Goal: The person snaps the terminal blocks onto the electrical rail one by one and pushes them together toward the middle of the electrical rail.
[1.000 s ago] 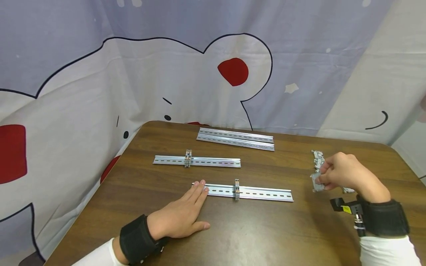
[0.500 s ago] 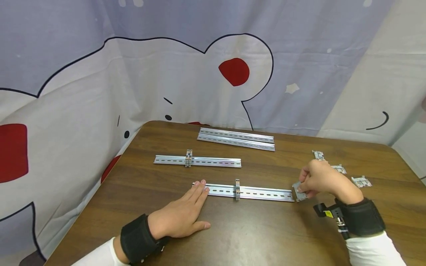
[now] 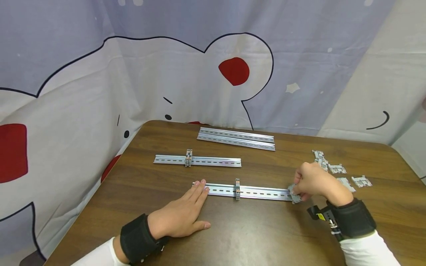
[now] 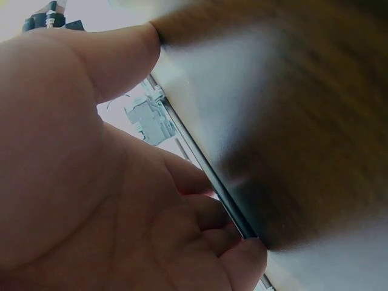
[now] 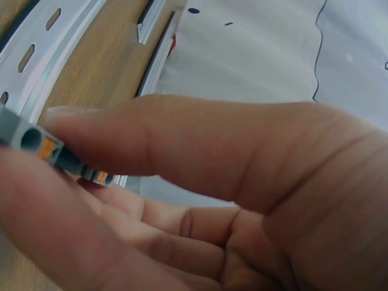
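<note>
My left hand lies flat with straight fingers, its fingertips pressing on the left end of the nearest slotted metal DIN rail. A grey terminal block stands mounted near that rail's middle. At the rail's right end, my right hand pinches another grey terminal block, which overlaps the rail end in the head view. The right wrist view shows the held block's orange tabs and round openings between thumb and fingers. The left wrist view catches the mounted block beyond my left palm.
Behind lies a second DIN rail with a pair of terminal blocks on it. Two bare rails lie side by side near the table's back edge. Several loose terminal blocks are scattered at the right, partly behind my right hand.
My right hand has carried the terminal block leftward and slightly nearer, from the loose group to the rail's right end. My left hand has stayed in place.
</note>
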Demonstrator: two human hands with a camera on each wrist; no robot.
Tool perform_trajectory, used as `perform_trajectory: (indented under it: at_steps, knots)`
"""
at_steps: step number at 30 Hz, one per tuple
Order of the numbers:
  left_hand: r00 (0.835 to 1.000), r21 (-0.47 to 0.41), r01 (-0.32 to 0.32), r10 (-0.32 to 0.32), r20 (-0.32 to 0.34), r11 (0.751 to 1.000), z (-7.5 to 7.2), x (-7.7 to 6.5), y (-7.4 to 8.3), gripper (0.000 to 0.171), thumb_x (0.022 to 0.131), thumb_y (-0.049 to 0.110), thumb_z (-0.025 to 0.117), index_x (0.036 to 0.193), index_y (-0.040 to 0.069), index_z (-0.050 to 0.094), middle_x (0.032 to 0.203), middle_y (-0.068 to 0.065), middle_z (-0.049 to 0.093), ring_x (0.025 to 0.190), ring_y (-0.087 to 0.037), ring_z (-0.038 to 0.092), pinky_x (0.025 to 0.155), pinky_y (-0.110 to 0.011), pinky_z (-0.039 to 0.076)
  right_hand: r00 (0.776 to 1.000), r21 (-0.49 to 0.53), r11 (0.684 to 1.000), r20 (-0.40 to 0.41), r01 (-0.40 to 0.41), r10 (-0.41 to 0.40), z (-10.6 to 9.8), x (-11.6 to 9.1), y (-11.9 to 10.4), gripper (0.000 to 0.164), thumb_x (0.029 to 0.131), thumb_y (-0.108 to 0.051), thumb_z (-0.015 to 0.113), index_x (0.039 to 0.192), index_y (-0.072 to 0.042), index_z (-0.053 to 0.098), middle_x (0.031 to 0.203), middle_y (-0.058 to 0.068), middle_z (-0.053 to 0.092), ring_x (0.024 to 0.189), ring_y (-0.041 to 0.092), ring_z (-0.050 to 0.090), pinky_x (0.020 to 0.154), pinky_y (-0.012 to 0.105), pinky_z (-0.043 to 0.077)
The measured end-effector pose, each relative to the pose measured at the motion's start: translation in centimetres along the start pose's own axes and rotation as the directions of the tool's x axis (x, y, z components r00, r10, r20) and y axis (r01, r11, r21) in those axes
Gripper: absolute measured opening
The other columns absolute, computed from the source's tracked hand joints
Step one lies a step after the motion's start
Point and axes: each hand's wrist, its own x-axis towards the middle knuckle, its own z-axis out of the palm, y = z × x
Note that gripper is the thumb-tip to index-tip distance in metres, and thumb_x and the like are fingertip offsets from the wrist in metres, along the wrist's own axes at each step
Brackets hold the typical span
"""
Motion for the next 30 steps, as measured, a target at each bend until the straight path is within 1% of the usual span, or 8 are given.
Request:
perform_trajectory:
  at_steps: [9, 13, 19, 25, 30]
  knots:
    - [1.000, 0.001, 0.003, -0.003, 0.001, 1.000, 0.09, 0.00, 0.02, 0.090, 0.096, 0.057, 0.048, 0.154, -0.004, 0.016, 0.161, -0.023, -0.001, 0.149, -0.035, 0.003, 0.117, -0.045, 0.021, 1.000, -0.030, 1.000, -0.018, -0.007, 0.006, 0.23, 0.09, -0.31, 0.017, 0.074, -0.002, 0.076, 0.074, -0.003, 0.060, 0.066, 0.007, 0.063, 0.047, 0.014, 0.065, 0.051, 0.030, 0.055]
    - [1.000, 0.012, -0.004, 0.004, -0.014, 1.000, 0.12, 0.02, 0.00, 0.089, 0.096, 0.056, 0.049, 0.153, -0.005, 0.017, 0.161, -0.024, 0.001, 0.149, -0.036, 0.005, 0.117, -0.046, 0.021, 0.999, -0.075, 0.997, -0.034, 0.015, -0.018, 0.36, 0.10, -0.41, 0.015, 0.075, -0.002, 0.074, 0.072, -0.004, 0.060, 0.061, 0.005, 0.063, 0.046, 0.013, 0.064, 0.051, 0.028, 0.054]
    - [1.000, 0.003, -0.005, 0.005, -0.015, 1.000, 0.08, -0.02, 0.04, 0.089, 0.096, 0.055, 0.050, 0.153, -0.005, 0.017, 0.161, -0.024, 0.001, 0.149, -0.036, 0.005, 0.117, -0.046, 0.021, 0.997, -0.116, 0.992, -0.056, 0.052, -0.059, 0.45, 0.15, -0.44, 0.017, 0.072, 0.000, 0.070, 0.067, -0.007, 0.056, 0.060, 0.003, 0.061, 0.044, 0.012, 0.063, 0.051, 0.027, 0.052]
    - [1.000, 0.007, -0.004, 0.004, -0.023, 1.000, 0.11, -0.01, 0.10, 0.089, 0.096, 0.056, 0.050, 0.153, -0.005, 0.017, 0.161, -0.025, 0.002, 0.148, -0.037, 0.005, 0.117, -0.046, 0.021, 0.997, -0.127, 0.991, -0.060, 0.049, -0.057, 0.46, 0.39, -0.47, 0.022, 0.073, 0.001, 0.067, 0.061, -0.010, 0.051, 0.057, 0.003, 0.060, 0.043, 0.012, 0.062, 0.052, 0.027, 0.050]
    - [1.000, 0.012, -0.011, 0.011, -0.023, 1.000, 0.14, -0.02, 0.05, 0.089, 0.096, 0.055, 0.049, 0.153, -0.006, 0.017, 0.161, -0.025, 0.001, 0.148, -0.037, 0.004, 0.117, -0.046, 0.021, 0.995, -0.127, 0.990, -0.069, 0.057, -0.066, 0.42, 0.57, -0.55, 0.023, 0.071, 0.003, 0.064, 0.059, -0.011, 0.050, 0.054, 0.003, 0.060, 0.042, 0.012, 0.062, 0.051, 0.027, 0.049]
